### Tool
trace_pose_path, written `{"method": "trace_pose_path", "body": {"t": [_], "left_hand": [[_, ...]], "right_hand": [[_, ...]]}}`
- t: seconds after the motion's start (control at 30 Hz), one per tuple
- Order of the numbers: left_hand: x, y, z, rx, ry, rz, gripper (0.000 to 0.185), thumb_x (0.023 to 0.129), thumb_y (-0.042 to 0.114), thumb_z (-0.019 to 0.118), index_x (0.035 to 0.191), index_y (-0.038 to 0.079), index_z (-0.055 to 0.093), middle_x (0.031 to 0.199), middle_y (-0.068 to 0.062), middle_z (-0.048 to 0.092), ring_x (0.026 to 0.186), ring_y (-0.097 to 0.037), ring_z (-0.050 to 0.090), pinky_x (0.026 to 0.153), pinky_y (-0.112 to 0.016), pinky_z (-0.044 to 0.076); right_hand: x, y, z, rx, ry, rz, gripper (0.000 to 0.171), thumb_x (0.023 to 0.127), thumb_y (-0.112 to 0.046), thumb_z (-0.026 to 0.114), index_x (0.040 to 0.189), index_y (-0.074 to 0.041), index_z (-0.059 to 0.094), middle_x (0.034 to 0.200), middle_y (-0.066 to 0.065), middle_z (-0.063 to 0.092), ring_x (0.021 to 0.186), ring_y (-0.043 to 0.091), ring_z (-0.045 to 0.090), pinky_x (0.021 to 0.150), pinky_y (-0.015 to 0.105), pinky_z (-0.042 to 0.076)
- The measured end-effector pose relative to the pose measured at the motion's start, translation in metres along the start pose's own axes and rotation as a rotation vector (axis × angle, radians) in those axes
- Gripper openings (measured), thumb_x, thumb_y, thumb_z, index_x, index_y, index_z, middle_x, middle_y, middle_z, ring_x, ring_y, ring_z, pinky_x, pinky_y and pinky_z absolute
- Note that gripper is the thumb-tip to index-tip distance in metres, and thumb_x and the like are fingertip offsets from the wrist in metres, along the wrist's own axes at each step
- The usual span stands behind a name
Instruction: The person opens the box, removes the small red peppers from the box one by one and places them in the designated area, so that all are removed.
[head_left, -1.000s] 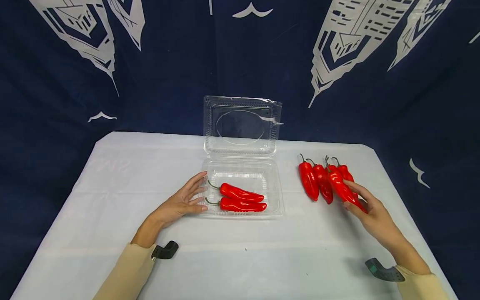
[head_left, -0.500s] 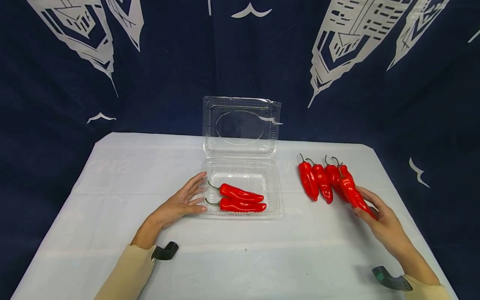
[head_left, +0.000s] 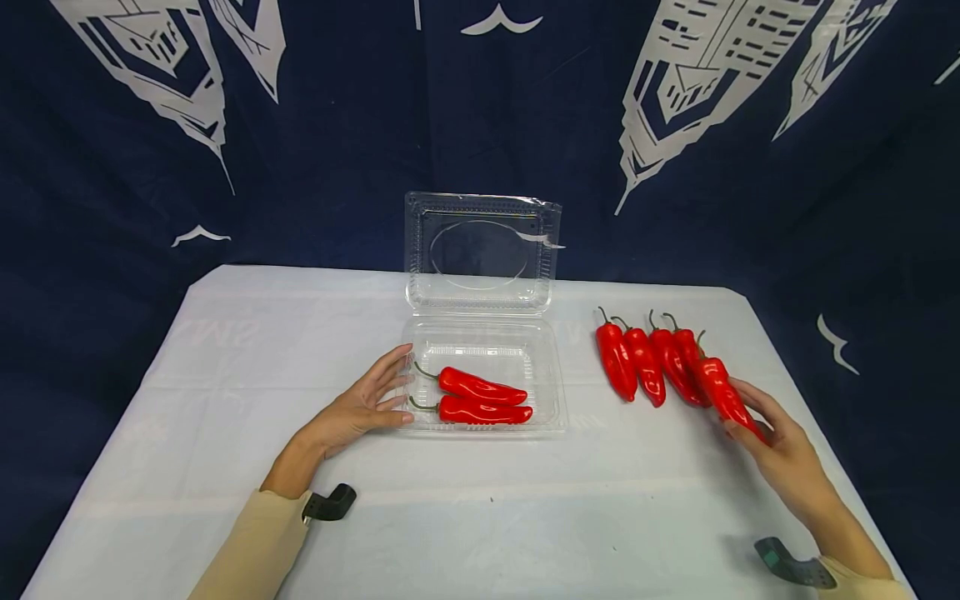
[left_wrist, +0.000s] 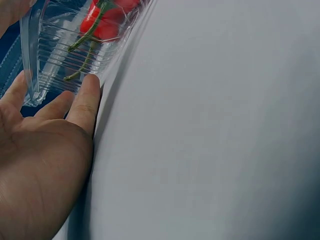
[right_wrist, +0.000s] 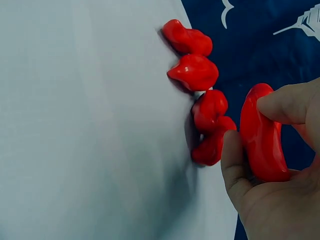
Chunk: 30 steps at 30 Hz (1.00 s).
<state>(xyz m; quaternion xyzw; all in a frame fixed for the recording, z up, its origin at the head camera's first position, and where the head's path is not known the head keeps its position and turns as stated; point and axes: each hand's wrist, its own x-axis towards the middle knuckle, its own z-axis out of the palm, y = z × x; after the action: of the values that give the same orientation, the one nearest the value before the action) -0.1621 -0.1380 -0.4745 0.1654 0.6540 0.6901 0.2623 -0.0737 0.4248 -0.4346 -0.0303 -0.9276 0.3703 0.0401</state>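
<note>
Head view, near to far. Nearest: pale sleeve cuffs with dark wrist mounts at the lower edge. Left hand (head_left: 358,407) flat on the white tablecloth (head_left: 480,517), fingers straight and slightly spread, tips touching the left wall of the clear plastic clamshell box (head_left: 553,400); nothing gripped. Right hand (head_left: 780,454) at the right side of the table, fingers and thumb curled around the tip end of a glossy red pepper (head_left: 723,392), stem pointing away from the person, raised slightly off the cloth as far as can be judged.

Right wrist view: thumb and forefinger (right_wrist: 287,102) clamped on that pepper, row of loose peppers just beside it.

Middle distance: two red peppers with green stems (head_left: 480,398) lying side by side in the box tray, stems toward the left hand. Four loose red peppers (head_left: 648,367) in a row on the cloth, right of the box and well apart from it.

Far: hinged lid (head_left: 482,250) standing upright; dark blue backdrop with white building print (head_left: 712,75).

Progress, judged: two packed, one in hand, four left on the cloth, lid not shut.

Versus a second ago: held pepper now drawn right and nearer, clear of the row; left hand and box unchanged.
</note>
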Motion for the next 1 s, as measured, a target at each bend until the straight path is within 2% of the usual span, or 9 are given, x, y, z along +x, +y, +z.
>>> {"method": "trace_pose_path", "body": {"t": [0.1, 0.17, 0.37, 0.57, 0.77, 1.0], "left_hand": [[0.0, 0.0, 0.0, 0.003, 0.001, -0.001, 0.103, 0.085, 0.007, 0.079, 0.161, 0.033, 0.014, 0.169, 0.0, 0.005, 0.154, -0.032, 0.013, 0.125, -0.05, 0.02], [0.0, 0.001, 0.0, 0.006, 0.002, -0.002, 0.102, 0.085, 0.007, 0.079, 0.16, 0.034, 0.015, 0.169, 0.0, 0.005, 0.154, -0.032, 0.013, 0.124, -0.049, 0.021], [0.0, 0.001, 0.0, 0.008, 0.003, -0.003, 0.102, 0.085, 0.007, 0.079, 0.16, 0.036, 0.016, 0.169, 0.0, 0.005, 0.154, -0.032, 0.014, 0.124, -0.048, 0.021], [0.0, 0.001, 0.0, 0.01, 0.003, -0.001, 0.103, 0.085, 0.007, 0.079, 0.161, 0.033, 0.015, 0.169, -0.001, 0.005, 0.154, -0.032, 0.014, 0.124, -0.05, 0.021], [-0.001, 0.002, 0.0, 0.014, 0.001, 0.003, 0.103, 0.085, 0.008, 0.079, 0.161, 0.031, 0.013, 0.169, -0.001, 0.005, 0.154, -0.032, 0.014, 0.124, -0.05, 0.021], [0.0, 0.002, 0.0, 0.014, -0.004, 0.006, 0.104, 0.085, 0.008, 0.079, 0.161, 0.03, 0.012, 0.169, -0.001, 0.005, 0.154, -0.032, 0.014, 0.124, -0.05, 0.02]], "right_hand": [[-0.003, 0.002, 0.0, 0.006, 0.011, 0.008, 0.064, 0.101, -0.015, 0.06, 0.158, -0.025, 0.031, 0.161, 0.006, 0.032, 0.139, 0.004, 0.035, 0.085, -0.005, 0.04], [-0.006, 0.004, -0.001, 0.007, 0.016, 0.017, 0.064, 0.102, -0.016, 0.059, 0.158, -0.025, 0.031, 0.161, 0.006, 0.033, 0.14, 0.005, 0.035, 0.085, -0.005, 0.04], [-0.014, 0.008, -0.001, 0.001, -0.004, 0.102, 0.064, 0.103, -0.024, 0.058, 0.159, -0.032, 0.028, 0.163, 0.012, 0.029, 0.147, 0.024, 0.029, 0.084, -0.004, 0.042], [-0.024, 0.014, 0.001, -0.013, 0.013, 0.135, 0.066, 0.103, -0.023, 0.058, 0.159, -0.031, 0.026, 0.163, 0.016, 0.028, 0.148, 0.024, 0.028, 0.084, -0.005, 0.041], [-0.034, 0.017, 0.004, -0.023, 0.001, 0.221, 0.068, 0.103, -0.027, 0.058, 0.16, -0.031, 0.022, 0.161, 0.025, 0.026, 0.146, 0.042, 0.024, 0.087, -0.004, 0.039], [-0.041, 0.019, 0.005, -0.03, -0.004, 0.242, 0.068, 0.102, -0.032, 0.058, 0.161, -0.029, 0.022, 0.16, 0.027, 0.026, 0.144, 0.047, 0.025, 0.081, -0.005, 0.039]]}}
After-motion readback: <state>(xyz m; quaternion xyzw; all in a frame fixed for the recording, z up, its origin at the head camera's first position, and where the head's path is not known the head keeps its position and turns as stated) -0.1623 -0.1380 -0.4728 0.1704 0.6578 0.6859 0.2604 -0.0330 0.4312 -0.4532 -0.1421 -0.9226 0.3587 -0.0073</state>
